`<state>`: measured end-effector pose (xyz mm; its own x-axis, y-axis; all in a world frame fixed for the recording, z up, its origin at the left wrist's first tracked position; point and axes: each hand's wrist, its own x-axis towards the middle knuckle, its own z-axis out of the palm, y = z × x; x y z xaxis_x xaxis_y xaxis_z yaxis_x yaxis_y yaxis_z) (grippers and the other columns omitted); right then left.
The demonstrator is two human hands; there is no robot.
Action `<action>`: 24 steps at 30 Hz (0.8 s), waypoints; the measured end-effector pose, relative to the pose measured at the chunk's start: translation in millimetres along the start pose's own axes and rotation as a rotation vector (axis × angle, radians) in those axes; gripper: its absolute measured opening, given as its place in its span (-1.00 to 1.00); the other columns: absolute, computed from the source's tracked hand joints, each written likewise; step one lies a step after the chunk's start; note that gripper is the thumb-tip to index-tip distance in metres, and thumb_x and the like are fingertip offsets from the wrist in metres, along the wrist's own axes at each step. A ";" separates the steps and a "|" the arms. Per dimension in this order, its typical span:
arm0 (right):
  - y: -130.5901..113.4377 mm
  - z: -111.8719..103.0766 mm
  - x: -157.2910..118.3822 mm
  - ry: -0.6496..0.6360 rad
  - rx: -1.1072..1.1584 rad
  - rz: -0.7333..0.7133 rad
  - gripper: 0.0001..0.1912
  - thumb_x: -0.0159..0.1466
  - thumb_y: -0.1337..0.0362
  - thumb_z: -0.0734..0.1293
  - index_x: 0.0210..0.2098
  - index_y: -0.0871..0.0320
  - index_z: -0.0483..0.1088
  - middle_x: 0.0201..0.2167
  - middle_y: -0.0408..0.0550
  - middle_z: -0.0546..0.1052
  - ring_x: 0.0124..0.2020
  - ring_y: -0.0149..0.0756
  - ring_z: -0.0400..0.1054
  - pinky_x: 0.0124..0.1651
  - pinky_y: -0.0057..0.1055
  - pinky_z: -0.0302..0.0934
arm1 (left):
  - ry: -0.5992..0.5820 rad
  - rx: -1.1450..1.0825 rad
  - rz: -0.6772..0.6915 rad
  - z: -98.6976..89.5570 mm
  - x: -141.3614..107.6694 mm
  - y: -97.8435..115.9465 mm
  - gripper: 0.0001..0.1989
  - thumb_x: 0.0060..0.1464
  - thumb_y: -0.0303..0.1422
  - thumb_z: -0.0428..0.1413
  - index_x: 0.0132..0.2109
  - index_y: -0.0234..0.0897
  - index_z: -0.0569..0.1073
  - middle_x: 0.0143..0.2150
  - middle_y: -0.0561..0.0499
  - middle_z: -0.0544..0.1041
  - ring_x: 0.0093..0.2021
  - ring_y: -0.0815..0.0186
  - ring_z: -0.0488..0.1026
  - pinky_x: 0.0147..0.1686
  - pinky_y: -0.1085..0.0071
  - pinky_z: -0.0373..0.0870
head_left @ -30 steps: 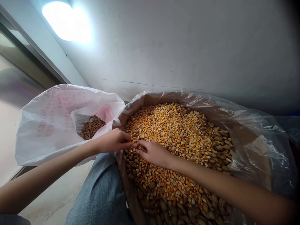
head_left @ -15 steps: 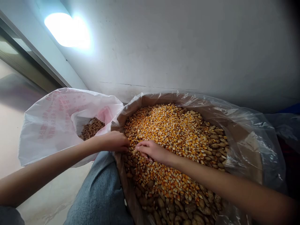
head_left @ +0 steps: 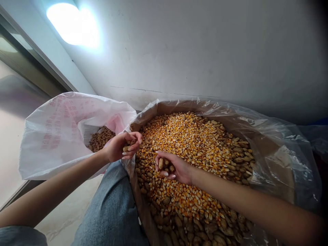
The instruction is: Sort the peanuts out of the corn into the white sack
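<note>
Yellow corn kernels [head_left: 194, 143] lie over unshelled peanuts [head_left: 202, 232] in a large plastic-lined box [head_left: 271, 164]. My left hand [head_left: 123, 147] is raised over the box's left edge, its fingers curled round a few peanuts [head_left: 126, 148]. Above the corn, my right hand [head_left: 176, 167] is turned palm up and cups several peanuts [head_left: 166, 164]. To the left a white woven sack [head_left: 53, 136] stands open, with a heap of brown peanuts [head_left: 101, 138] at its bottom.
A jeans-clad leg [head_left: 110, 208] presses close to the box's left side. Behind the box and sack rises a pale wall [head_left: 184, 51]. A bright lamp [head_left: 74, 25] glares at the upper left, and light floor [head_left: 71, 208] shows below the sack.
Both hands have lifted from the corn surface and turned so the peanuts in them show. My left hand rose to the box's edge; my right shifted slightly right.
</note>
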<state>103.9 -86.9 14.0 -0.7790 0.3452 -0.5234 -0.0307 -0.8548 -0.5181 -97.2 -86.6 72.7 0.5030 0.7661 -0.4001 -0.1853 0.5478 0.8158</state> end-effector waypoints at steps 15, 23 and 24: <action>8.2 0.1 2.7 0.134 -0.218 0.075 -0.74 0.07 0.16 0.22 -0.58 0.23 0.20 -0.66 -0.22 0.29 -0.74 -0.61 0.13 -0.77 -0.68 -0.21 | 0.314 1.513 0.169 -12.3 20.4 8.9 -0.72 0.03 -0.22 -0.08 -0.32 -0.33 0.40 -0.55 0.02 0.36 -0.54 0.40 0.31 -0.54 0.50 0.23; 10.5 0.3 -0.3 0.155 -0.540 0.009 -0.80 0.08 0.15 0.20 -0.46 0.18 0.24 -0.68 -0.27 0.24 -0.79 -0.60 0.01 -0.79 -0.63 -0.29 | 0.265 1.965 0.063 -21.6 82.6 -14.4 -0.76 0.03 -0.53 -0.17 -0.29 -0.49 0.38 -0.42 -0.27 0.46 -0.39 0.15 0.43 -0.42 0.34 0.27; 6.6 1.2 -1.1 0.180 -0.644 -0.024 -0.80 0.09 0.14 0.19 -0.45 0.17 0.24 -0.69 -0.26 0.24 -0.79 -0.59 0.02 -0.77 -0.62 -0.24 | 0.276 1.930 0.058 -23.5 83.8 -14.1 -0.77 0.02 -0.53 -0.16 -0.30 -0.49 0.38 -0.42 -0.27 0.46 -0.38 0.15 0.43 -0.41 0.34 0.27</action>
<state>103.8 -93.4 12.0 -0.6648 0.4682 -0.5820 0.3761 -0.4633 -0.8024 -72.2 -22.2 17.9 0.3711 0.8950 -0.2477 0.9269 -0.3732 0.0400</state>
